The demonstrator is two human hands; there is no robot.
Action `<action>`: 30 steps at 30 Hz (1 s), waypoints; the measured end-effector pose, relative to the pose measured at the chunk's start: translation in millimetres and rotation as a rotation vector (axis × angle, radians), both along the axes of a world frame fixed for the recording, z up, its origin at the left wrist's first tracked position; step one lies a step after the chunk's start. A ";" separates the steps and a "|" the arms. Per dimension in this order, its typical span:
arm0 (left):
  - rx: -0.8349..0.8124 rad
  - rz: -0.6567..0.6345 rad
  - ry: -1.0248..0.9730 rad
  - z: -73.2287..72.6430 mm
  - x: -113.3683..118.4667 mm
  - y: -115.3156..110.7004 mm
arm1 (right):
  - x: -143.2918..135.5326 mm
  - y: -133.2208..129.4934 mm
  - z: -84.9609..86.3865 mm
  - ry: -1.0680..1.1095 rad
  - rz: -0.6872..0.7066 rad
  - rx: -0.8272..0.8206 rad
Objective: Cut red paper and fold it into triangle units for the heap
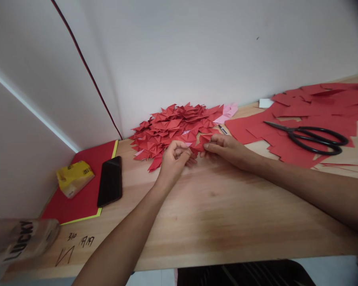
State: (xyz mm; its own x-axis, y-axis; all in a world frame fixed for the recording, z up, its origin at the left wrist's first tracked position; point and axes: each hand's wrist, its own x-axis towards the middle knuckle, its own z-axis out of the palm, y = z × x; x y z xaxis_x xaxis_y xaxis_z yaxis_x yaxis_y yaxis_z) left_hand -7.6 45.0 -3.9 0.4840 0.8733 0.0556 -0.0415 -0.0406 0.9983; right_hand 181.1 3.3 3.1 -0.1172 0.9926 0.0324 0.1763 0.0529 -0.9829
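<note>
Both hands meet just in front of a heap of folded red paper pieces (170,123) on the wooden table. My right hand (219,146) pinches a small red folded paper (202,143) between thumb and fingers. Close to its left side is my left hand (177,155), its thumb and index finger pressed together at the paper's edge; what lies between those fingertips is too small to make out. Some pink paper (226,113) shows at the heap's right end.
Black-handled scissors (312,139) lie on flat red sheets (316,105) at the right. A marker (222,129) is behind my right hand. At left are a phone (110,180), a yellow packet (74,178) on a red board (86,204), and a clear container (24,240).
</note>
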 end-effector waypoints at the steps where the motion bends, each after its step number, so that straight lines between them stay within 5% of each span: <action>1: -0.024 0.000 -0.025 0.2 0.6 -0.4 | 0.0 0.2 -0.3 0.005 -0.017 0.004; 12: -0.052 0.022 -0.112 -9.1 2.0 -2.3 | -1.6 -0.1 1.8 0.012 0.013 -0.011; 23: 0.058 0.206 -0.130 9.0 -1.4 -4.3 | 7.5 5.6 -10.9 0.031 0.014 -0.023; 30: 0.116 0.274 -0.161 9.5 -4.5 -0.6 | 7.0 6.3 -3.4 -0.044 0.094 -0.076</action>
